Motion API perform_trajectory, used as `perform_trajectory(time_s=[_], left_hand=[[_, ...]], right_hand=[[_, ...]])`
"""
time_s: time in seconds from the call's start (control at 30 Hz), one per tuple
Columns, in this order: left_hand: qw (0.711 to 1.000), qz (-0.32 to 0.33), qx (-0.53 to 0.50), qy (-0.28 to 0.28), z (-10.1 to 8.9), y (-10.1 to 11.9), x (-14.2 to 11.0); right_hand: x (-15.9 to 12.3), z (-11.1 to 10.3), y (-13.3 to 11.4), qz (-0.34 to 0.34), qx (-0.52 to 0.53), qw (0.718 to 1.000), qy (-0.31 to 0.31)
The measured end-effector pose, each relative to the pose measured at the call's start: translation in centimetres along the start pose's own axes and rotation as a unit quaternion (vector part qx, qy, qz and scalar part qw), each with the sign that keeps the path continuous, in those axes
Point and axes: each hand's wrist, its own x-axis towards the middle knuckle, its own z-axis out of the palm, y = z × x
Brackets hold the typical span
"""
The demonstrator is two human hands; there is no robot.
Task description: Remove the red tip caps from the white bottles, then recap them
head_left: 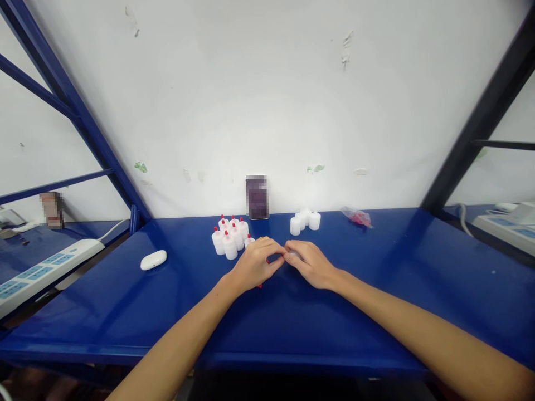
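My left hand [259,262] and my right hand [310,263] meet above the middle of the blue table, fingertips almost touching. The thumb and fingers of my left hand close in a pinch; whatever is between them is hidden. A little red [259,286] shows below this hand, mostly covered. My right hand is curled round something pale, too covered to name. Left of my left hand stands a group of small white bottles [229,246] with red-tipped caps. Beyond my right hand is a cluster of white bottles [296,225] without visible red tips.
A crumpled clear bag with red pieces [360,218] lies at the back right. A phone [257,197] leans on the wall. On the left are a white rounded case [153,260] and a power strip [45,273]. Blue frame posts [94,136] rise at the side.
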Motion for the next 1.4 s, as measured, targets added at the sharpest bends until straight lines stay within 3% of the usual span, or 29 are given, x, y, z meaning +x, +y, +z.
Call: perform_trajectory(time_s=[0.37, 0.73, 1.1, 1.23, 1.4], left_hand=[[0.997, -0.05, -0.064, -0.004, 0.6, 0.3, -0.2], [0.996, -0.032, -0.077, -0.022, 0.9, 0.5, -0.2], [0.997, -0.028, -0.064, -0.025, 0.7, 0.6, -0.3], [0.999, -0.027, 0.009, 0.03, -0.5, -0.6, -0.1], [0.972, -0.046, 0.223, 0.054, -3.6, -3.0, -0.2]], right_hand=[[-0.2, -0.3, -0.8, -0.022, -0.024, 0.999, -0.009], [-0.1, 0.1, -0.5, 0.016, 0.029, 0.999, -0.003], [-0.3, 0.1, -1.0, -0.005, 0.076, 0.997, 0.004], [-0.2, -0.1, -0.3, 0.018, 0.122, 0.992, 0.025], [-0.2, -0.4, 0.1, 0.043, 0.109, 0.993, 0.034]])
